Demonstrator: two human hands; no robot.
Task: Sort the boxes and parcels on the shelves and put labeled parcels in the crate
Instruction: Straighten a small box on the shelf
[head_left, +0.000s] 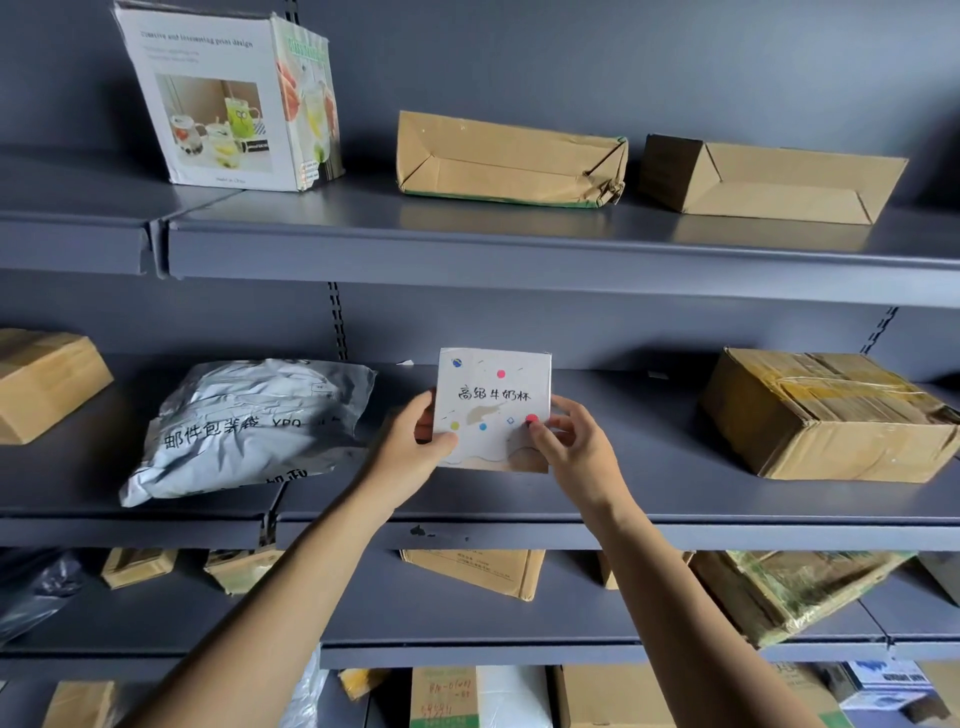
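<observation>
White box (493, 387) pinched in both hands (413, 444) (569, 441) — grey mailer (249, 421) left, taped carton (831, 415) right.

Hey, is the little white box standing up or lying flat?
Standing up: the white box shows its printed face with the writing level, left hand and right hand pinching its lower corners.

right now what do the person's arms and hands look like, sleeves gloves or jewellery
The left forearm and right forearm are bare to the frame edge, no sleeves in view. The left hand and right hand wear no gloves; no watch, ring or bracelet shows.
</observation>
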